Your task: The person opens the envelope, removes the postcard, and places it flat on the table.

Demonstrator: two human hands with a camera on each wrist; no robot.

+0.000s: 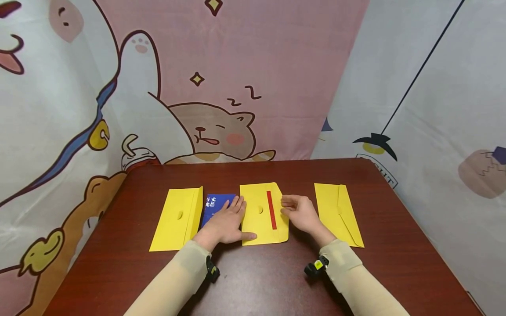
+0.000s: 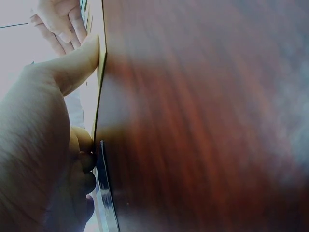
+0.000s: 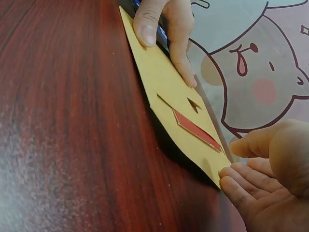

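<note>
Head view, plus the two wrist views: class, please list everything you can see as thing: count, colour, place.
Envelopes: three, yellow, on the table in a row: left envelope, middle envelope, right envelope
Strip: one, red, on the right part of the middle envelope
Book: one, blue with white lettering, between the left and middle envelopes
Table: one, dark reddish brown, under everything listed above
Printed cloth: number of pieces unclear, mainly pink and white with cartoon animals, behind and beside the table
Wrist devices: two, mostly black, one on each wrist
Sleeves: two, cream, on the arms
Hands: two, bare; left hand on the middle envelope's left side, partly covering the book; right hand at its right edge
</note>
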